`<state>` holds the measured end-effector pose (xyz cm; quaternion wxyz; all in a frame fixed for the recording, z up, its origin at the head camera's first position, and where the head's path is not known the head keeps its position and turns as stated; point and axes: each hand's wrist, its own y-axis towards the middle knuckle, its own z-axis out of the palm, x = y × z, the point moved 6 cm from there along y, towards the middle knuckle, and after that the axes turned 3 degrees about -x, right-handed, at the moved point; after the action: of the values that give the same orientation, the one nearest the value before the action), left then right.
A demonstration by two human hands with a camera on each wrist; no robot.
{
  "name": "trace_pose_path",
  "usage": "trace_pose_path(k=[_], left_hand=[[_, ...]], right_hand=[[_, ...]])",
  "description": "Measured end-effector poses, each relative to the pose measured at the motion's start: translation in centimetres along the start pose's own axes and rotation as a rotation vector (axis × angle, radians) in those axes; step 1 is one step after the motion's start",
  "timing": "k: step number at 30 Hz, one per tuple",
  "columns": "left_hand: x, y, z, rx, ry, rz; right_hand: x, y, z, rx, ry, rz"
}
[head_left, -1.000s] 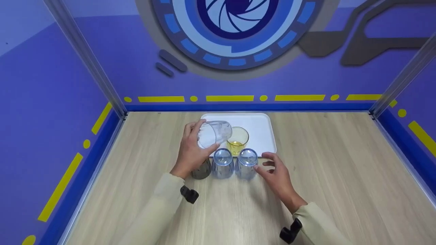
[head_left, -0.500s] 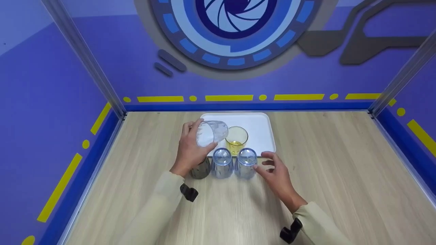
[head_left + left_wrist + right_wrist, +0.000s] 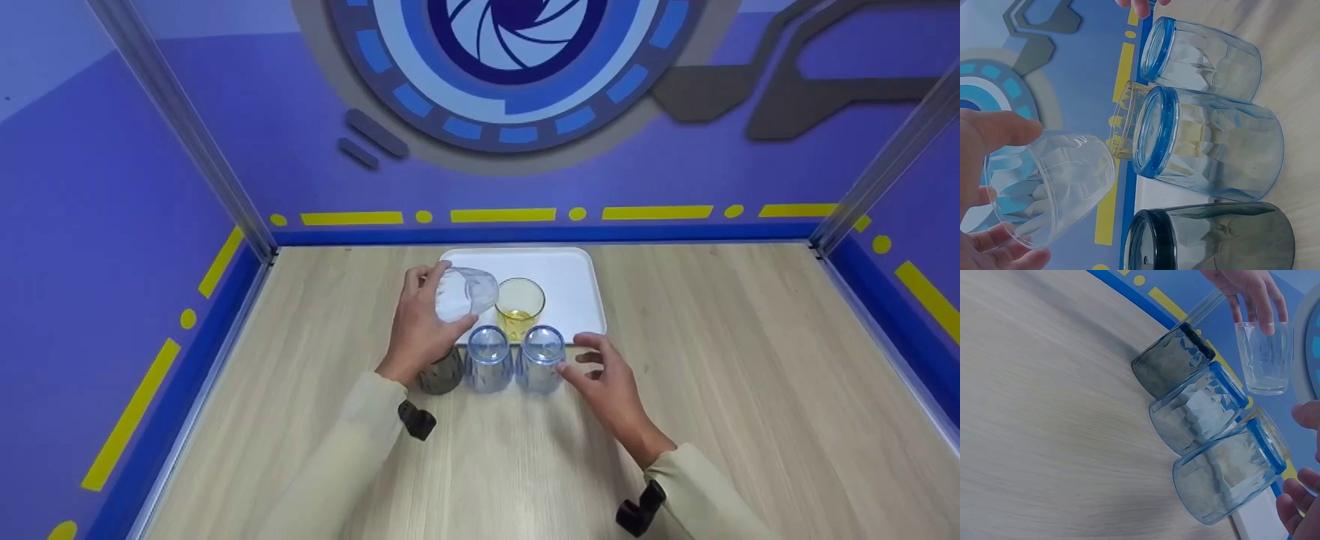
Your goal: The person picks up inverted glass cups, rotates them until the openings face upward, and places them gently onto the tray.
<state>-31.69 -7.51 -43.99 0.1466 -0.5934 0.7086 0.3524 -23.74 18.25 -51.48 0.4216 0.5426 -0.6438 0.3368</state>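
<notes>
My left hand holds a clear glass by its rim end, thumb on one side and fingers on the other. In the head view this glass is tilted, its base toward the right, above the white tray. Close to that base, a yellow glass stands mouth up on the tray. My right hand hovers with loosely bent fingers beside the right blue glass; whether its thumb touches the glass, I cannot tell. Left of it stands another blue glass, also upside down.
A dark grey glass ends the front row on the left, base up and partly hidden by my left hand in the head view. Blue panels close off the back and sides of the wooden table.
My left hand's clear glass has shifted slightly left, away from the yellow glass, and its tilt has changed a little. The right hand and the standing glasses stay in place.
</notes>
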Motion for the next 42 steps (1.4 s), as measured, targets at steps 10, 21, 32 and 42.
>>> trace_pose_path(k=[10, 21, 32, 42], left_hand=[[-0.1, 0.4, 0.1, 0.034, 0.078, 0.004], [-0.2, 0.9, 0.4, 0.073, 0.102, -0.013], [0.0, 1.1, 0.9, 0.1, 0.138, -0.015], [0.2, 1.2, 1.1, 0.137, 0.141, -0.029]], right_hand=[[-0.1, -0.1, -0.1, -0.005, -0.006, 0.008], [-0.1, -0.2, -0.1, -0.002, -0.007, 0.012], [-0.3, -0.1, -0.1, -0.007, -0.001, 0.01], [-0.5, -0.2, -0.1, -0.01, -0.018, 0.031]])
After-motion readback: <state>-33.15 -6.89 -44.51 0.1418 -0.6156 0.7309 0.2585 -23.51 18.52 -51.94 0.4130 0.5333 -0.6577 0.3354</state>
